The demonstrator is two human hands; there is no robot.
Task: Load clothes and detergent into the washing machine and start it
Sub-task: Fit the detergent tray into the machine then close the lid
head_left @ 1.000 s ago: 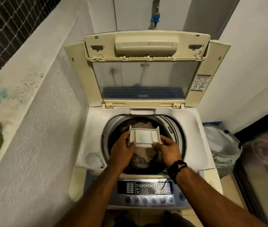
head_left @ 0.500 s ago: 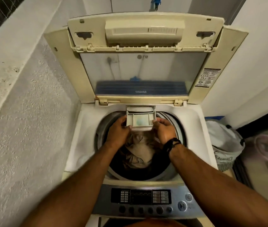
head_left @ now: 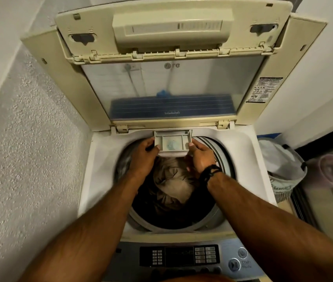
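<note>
A rough wall (head_left: 29, 159) flanked the washer (head_left: 104, 169). At the tub's twelve o'clock sat the drawer (head_left: 171, 142), light, stiff plastic, best held by its side walls; left hand (head_left: 143, 157) and right hand (head_left: 201, 155) pinched it there. Clothes (head_left: 173, 180) lay below.

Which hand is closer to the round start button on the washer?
Right. The right hand holds the detergent drawer on the same side as the start button; the left hand holds the drawer's other end, farther across.
</note>
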